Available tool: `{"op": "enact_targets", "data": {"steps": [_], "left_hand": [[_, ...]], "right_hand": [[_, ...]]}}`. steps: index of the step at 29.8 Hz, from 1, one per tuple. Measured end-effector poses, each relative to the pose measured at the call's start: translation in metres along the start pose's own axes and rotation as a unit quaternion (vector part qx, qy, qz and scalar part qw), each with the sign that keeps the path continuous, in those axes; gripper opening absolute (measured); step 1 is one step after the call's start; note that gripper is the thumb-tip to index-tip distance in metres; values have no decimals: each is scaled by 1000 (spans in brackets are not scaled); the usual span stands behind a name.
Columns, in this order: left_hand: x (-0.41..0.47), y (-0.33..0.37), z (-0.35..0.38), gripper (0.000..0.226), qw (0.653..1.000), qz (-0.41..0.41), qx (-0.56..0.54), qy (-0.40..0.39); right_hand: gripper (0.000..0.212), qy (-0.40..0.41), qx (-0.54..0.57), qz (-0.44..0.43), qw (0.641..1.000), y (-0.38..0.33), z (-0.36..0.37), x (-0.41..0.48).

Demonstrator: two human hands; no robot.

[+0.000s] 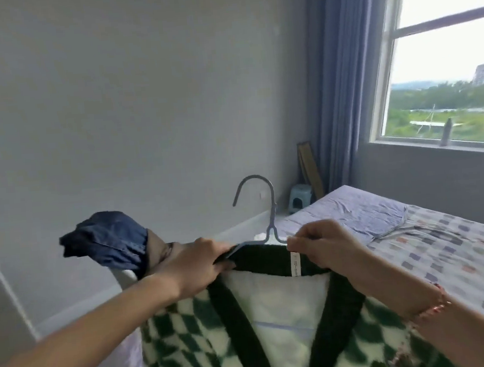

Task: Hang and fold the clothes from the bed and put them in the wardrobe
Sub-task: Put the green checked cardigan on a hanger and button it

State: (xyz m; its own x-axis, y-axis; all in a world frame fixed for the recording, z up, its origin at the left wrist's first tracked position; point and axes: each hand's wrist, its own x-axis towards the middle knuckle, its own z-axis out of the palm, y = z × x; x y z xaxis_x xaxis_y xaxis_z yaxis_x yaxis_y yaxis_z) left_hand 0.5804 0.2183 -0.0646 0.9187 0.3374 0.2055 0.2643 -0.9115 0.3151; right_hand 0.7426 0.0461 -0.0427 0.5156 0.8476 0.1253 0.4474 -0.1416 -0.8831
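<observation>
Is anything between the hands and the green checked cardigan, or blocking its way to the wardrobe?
Nothing between them: the left hand and right hand grip the green-and-white checked fleece cardigan at its collar, on the grey-blue plastic hanger. The wardrobe is out of view, so that path cannot be judged.

No word or number can be read. The one label is a narrow white tag (pixel 295 264) that hangs inside the dark green neckband (pixel 258 258) of the checked cardigan (pixel 190 346), at the back middle. It bears small grey print, perhaps running lengthwise, too blurred to make out.
</observation>
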Motion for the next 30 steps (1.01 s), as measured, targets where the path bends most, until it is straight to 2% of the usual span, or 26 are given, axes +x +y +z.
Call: {"op": "enact_targets", "data": {"steps": [5, 9, 10, 14, 18, 21, 23, 27, 30], "left_hand": [[-98, -6, -92, 25, 997, -81, 14, -5], [-212, 0, -157, 33, 976, -203, 55, 58], [-218, 1, -163, 33, 972, -219, 54, 57], [-300, 9, -195, 46, 939, -311, 68, 129], [-372, 14, -221, 33, 901, -371, 45, 219], [-406, 11, -235, 28, 875, -388, 47, 286], [-422, 12, -246, 25, 860, -384, 8, 336], [-464, 13, -277, 29, 794, -387, 0, 468], [-484, 3, -297, 25, 756, -436, 31, 486]], "right_hand": [[23, -66, 1, -61, 996, -91, 39, -5], [27, -161, 34, -112, 980, -156, 93, -21], [27, -161, 44, -120, 979, -162, 97, -23], [26, -248, 66, -180, 950, -215, 175, -43], [24, -341, 88, -228, 908, -268, 251, -72], [27, -375, 117, -254, 884, -300, 291, -92], [26, -388, 131, -267, 872, -321, 313, -107], [27, -444, 151, -281, 837, -369, 375, -148], [26, -455, 163, -274, 831, -390, 416, -170]]}}
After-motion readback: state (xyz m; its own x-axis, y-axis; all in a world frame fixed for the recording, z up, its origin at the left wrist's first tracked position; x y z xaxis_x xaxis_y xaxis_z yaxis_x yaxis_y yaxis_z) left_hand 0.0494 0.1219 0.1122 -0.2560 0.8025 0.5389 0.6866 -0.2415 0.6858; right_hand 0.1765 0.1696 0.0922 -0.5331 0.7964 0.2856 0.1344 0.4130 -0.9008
